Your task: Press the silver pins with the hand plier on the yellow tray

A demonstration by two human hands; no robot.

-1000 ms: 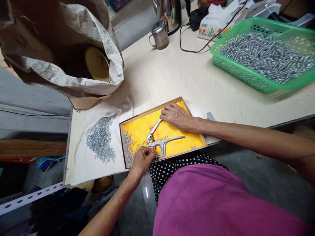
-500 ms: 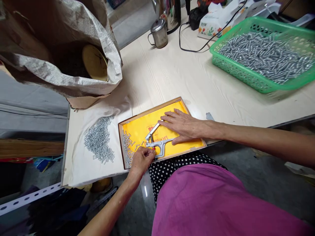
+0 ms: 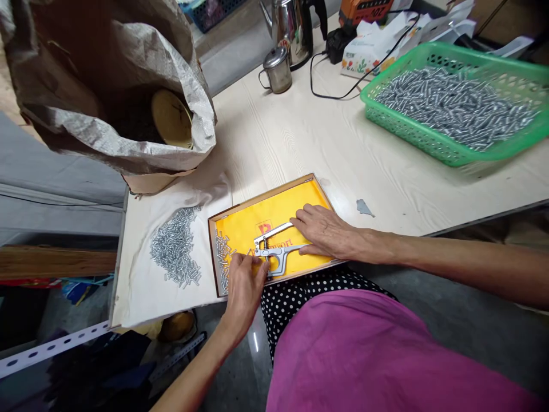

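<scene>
A grey metal hand tool (image 3: 279,252) with two handles and a spring lies in a shallow yellow-lined tray (image 3: 274,197). My right hand (image 3: 321,232) is wrapped round the ends of its handles. At the tool's left end is my left hand (image 3: 245,280), its fingers bent close to the jaw; whatever is between the fingertips is too small to make out. Small silver metal pieces (image 3: 223,257) lie along the tray's left side. A larger pile of such pieces (image 3: 175,246) rests on a white cloth (image 3: 137,286) left of the tray.
A green basket (image 3: 412,129) of silver pieces stands at the right. An open woven sack (image 3: 171,166) is at the back left. Behind are a metal cup (image 3: 278,71), a kettle (image 3: 294,31), a tissue box (image 3: 364,51) and a black cable (image 3: 338,97).
My right hand's fingers have curled round the handles, and the upper handle has come down toward the lower one. My left hand has shifted slightly at the jaw. The view has tilted a little.
</scene>
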